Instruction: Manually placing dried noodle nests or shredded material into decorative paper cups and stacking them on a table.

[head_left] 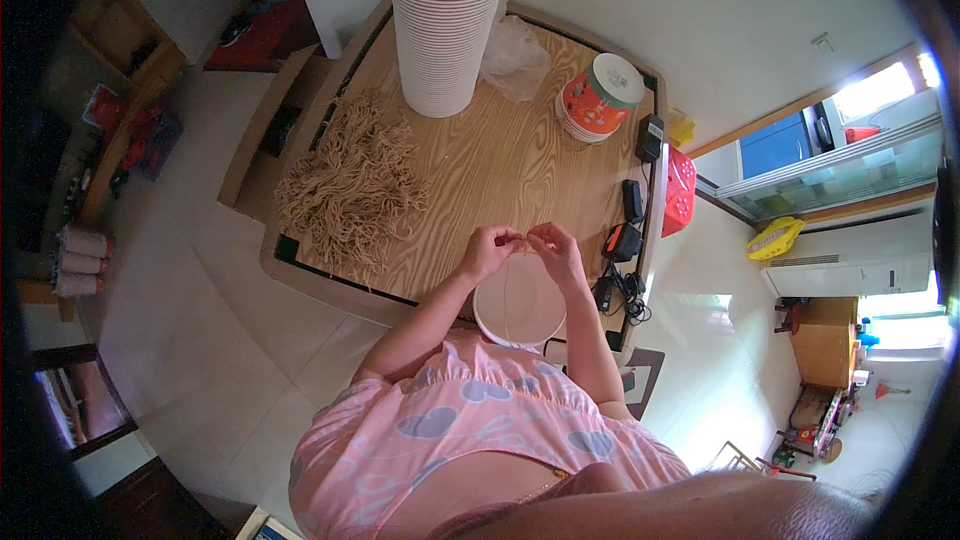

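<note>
A white paper bucket (524, 302) rests at the table's near edge, against my body, its pale inside facing up. My left hand (490, 250) and my right hand (556, 248) meet over the far side of its rim, fingertips pinched close together. Between them they hold a thin beige cord (507, 292), part of which hangs down across the bucket's inside. The fingers hide the exact spot where cord and rim meet. To the left lies a big tangled heap of similar beige cords (352, 185).
A tall stack of white paper buckets (448, 40) rises at the back. Orange printed buckets (597, 100) stand at the far right, near a crumpled plastic bag (516, 60). Black adapters and cables (622, 285) line the right edge. Beyond it sits a red plastic stool (679, 190).
</note>
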Tool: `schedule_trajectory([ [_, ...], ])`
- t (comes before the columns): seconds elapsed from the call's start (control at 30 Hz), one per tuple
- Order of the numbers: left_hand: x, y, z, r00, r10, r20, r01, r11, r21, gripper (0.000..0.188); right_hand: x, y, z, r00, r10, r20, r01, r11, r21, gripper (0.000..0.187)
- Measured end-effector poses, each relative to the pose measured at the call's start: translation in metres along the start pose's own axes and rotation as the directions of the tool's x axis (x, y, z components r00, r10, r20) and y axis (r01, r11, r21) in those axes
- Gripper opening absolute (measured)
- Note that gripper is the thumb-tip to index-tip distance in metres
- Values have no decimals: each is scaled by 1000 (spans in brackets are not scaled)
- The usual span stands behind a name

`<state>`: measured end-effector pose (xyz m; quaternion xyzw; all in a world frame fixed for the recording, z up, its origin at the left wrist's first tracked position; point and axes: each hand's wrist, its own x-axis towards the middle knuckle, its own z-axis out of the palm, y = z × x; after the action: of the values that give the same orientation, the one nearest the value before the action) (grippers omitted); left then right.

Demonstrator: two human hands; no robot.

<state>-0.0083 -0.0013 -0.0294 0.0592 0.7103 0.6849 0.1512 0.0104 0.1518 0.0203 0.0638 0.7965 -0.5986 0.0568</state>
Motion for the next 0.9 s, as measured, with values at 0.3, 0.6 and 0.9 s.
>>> schedule_trajectory([
  [0.3, -1, 5, 0, 996, -86, 8, 86, 979, -183, 12, -3, 10, -1, 996, -20, 81, 13, 997, 78, 10],
  [0.6, -2, 2, -2, 996, -78, 49, 89, 946, -310, 13, 0, 16, 2, 997, -62, 51, 66, 993, -94, 12],
  [0.9, 1, 5, 2, 998, -63, 15, 64, 978, -199, 12, -2, 16, 4, 996, -89, 15, 90, 986, -141, 11],
])
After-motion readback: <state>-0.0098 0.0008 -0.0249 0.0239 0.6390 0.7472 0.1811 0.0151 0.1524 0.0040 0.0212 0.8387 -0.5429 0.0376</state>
